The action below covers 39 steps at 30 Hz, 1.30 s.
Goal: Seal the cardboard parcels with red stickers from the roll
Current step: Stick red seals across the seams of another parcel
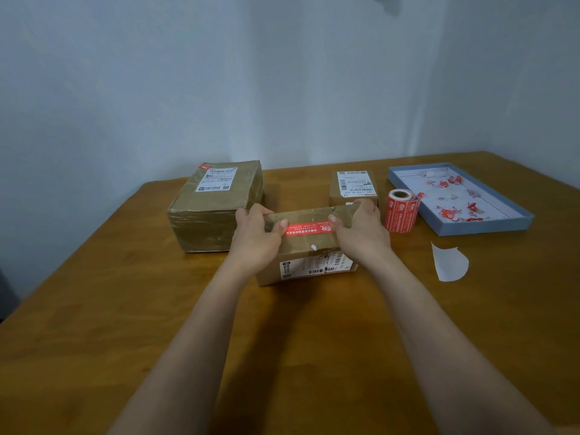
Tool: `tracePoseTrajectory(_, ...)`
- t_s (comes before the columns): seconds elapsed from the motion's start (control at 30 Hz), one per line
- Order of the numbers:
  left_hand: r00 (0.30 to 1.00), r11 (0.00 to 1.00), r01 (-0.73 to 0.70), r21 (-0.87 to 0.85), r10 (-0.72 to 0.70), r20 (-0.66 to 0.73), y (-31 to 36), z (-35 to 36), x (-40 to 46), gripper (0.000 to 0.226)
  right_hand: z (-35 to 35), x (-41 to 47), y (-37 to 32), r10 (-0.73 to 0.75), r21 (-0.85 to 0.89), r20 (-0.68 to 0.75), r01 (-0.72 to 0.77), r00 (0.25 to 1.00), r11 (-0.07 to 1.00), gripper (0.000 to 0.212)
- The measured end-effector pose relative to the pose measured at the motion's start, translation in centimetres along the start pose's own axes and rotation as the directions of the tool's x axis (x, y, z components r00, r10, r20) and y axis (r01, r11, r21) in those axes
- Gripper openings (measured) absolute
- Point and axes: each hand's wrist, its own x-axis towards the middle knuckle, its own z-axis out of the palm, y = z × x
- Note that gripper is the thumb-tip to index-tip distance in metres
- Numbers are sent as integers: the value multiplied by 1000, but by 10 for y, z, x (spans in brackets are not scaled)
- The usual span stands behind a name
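Large taped box (216, 204) sits far left on the table (125, 309). My left hand (255, 235) and right hand (361, 229) each grasp an end of the middle box (309, 251), thumbs pressing the red sticker (309, 229) flat across its top. Sticker roll (401, 211) stands right, beside the blue tray (502, 226).

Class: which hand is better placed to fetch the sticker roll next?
Right hand: the sticker roll stands just beside it, while the left hand grips the parcel's far end.

A big box (216, 205) sits on the table (94, 309), left of the middle box (309, 246). A small box (354, 187) is behind it. The roll (401, 215) stands right, beside the tray (489, 229).
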Motion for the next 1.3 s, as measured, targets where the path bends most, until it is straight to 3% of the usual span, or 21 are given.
tracePoseTrajectory(0.1,1000,975,-22,219,18,19,2,0,-3,34,-1,-2,0,-14,-24,48,15,999,1000,69)
tracePoseTrajectory(0.17,999,952,-1,305,-12,38,5,0,-3,39,-1,-4,-2,5,-67,96,1,995,998,89)
tracePoseTrajectory(0.27,991,962,80,261,-104,78,8,0,1,51,-3,-8,-6,35,-145,134,-15,990,989,121)
tracePoseTrajectory(0.4,981,965,94,246,-132,144,10,-4,2,61,-1,-6,-6,37,-142,131,-18,991,990,131)
tracePoseTrajectory(0.57,973,959,56,277,-114,200,8,-10,1,74,3,2,-7,80,-89,118,-70,990,994,130)
tracePoseTrajectory(0.9,988,988,149,-45,-147,40,12,-5,1,53,7,5,-5,91,-39,89,-87,992,995,123)
tracePoseTrajectory(1.0,987,985,159,-71,-159,1,11,-3,3,48,8,3,-3,83,-20,79,-82,993,996,116)
tracePoseTrajectory(1.3,989,984,136,-119,-128,69,5,-16,5,37,-4,1,-4,33,-8,117,-33,993,999,93)
